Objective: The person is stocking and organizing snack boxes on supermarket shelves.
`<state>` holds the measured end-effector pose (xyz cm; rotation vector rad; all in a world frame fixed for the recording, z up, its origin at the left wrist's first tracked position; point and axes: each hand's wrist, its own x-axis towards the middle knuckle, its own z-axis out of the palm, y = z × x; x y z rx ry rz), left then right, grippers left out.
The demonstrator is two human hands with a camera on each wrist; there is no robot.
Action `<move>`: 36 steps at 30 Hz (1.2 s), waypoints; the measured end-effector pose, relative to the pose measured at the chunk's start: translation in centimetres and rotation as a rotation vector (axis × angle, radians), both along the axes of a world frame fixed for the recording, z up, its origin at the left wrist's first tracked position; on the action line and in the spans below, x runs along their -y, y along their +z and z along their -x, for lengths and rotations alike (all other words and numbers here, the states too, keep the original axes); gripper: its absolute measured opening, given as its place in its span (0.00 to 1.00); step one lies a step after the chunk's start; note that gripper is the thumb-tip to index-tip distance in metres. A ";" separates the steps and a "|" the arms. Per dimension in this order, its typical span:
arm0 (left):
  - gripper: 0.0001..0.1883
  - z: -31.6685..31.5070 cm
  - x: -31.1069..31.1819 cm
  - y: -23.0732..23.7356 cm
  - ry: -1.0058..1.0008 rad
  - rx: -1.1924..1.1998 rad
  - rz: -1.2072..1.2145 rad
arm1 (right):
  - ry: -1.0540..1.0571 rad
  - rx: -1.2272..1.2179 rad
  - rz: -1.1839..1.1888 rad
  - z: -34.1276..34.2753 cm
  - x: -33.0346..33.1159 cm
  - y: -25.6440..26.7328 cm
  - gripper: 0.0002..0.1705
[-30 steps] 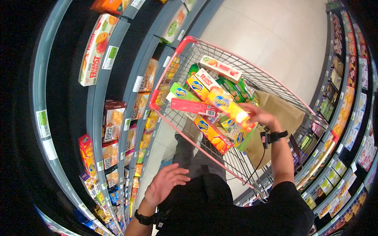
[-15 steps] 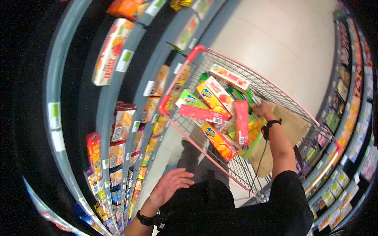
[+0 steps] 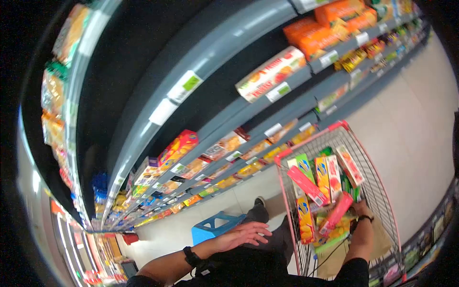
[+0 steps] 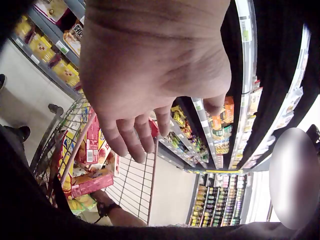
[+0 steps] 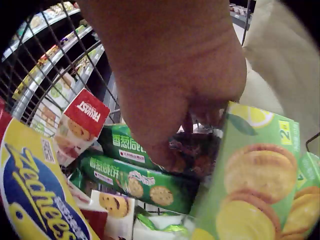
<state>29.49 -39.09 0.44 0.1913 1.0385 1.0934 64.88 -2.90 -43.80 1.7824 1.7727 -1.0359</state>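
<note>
My right hand (image 3: 363, 210) reaches down into a shopping cart (image 3: 382, 193). In the right wrist view its thumb and fingers lie around a dark package (image 5: 195, 150), beside green cracker packs (image 5: 125, 177) and a green lemon biscuit box (image 5: 250, 185). The fingertips are largely hidden, so I cannot tell whether they grip it. Close by in the cart lie two red-sided boxes, one near the hand (image 3: 337, 213) and another farther left (image 3: 308, 185). A Zeehees box (image 5: 37, 185) and a Fruast box (image 5: 80, 122) are there too. My left hand (image 3: 244, 235) hangs in the air before my body, fingers extended, holding nothing.
Long shelves (image 3: 229, 115) run along the left, with a Fruast box (image 3: 272, 74) and orange packs (image 3: 325, 36) on them. A blue step stool (image 3: 215, 227) stands on the floor beside my legs. A brown bag (image 3: 380, 239) sits at the cart's near end.
My right hand has let go of the yellow Zeehees box, which now lies red side up, and has moved down among the green packs. The view has swung left toward the shelves.
</note>
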 end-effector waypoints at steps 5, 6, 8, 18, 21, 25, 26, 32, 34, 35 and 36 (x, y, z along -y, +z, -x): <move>0.39 -0.5 1.1 1.0 0.014 0.006 -0.010 | 0.052 -0.432 -0.210 -3.8 -0.2 -11.2 0.32; 0.36 -0.5 1.2 1.2 0.006 0.004 0.006 | -0.002 -0.511 -0.109 -3.8 -0.5 -9.9 0.33; 0.37 -0.5 1.4 1.5 0.024 -0.004 0.005 | -0.066 -0.605 0.015 -3.5 -1.1 -9.1 0.33; 0.41 -0.1 1.9 -0.1 0.017 0.017 -0.033 | -0.101 -0.333 -0.252 -1.5 1.7 -3.2 0.32; 0.42 0.5 2.3 -0.7 0.020 0.024 -0.071 | 0.072 -0.258 -0.300 -1.1 2.5 2.2 0.31; 0.43 1.5 1.6 -1.0 0.006 0.035 -0.064 | 0.006 -0.206 -0.314 0.0 3.2 6.4 0.32; 0.44 1.5 1.7 -1.9 0.019 0.049 -0.056 | 0.028 -0.101 -0.307 0.4 3.2 7.2 0.33; 0.43 2.5 1.7 -3.7 0.045 0.051 -0.095 | 0.046 -0.096 -0.290 0.6 2.9 11.7 0.37; 0.42 2.8 2.3 -4.4 0.042 0.075 -0.130 | -0.008 -0.176 -0.238 1.3 3.7 15.6 0.36; 0.41 2.9 2.7 -4.7 0.046 0.080 -0.156 | -0.006 -0.163 -0.251 2.1 4.5 17.3 0.36; 0.41 3.0 3.0 -4.9 0.047 0.083 -0.161 | -0.002 -0.236 -0.278 2.8 5.4 18.9 0.35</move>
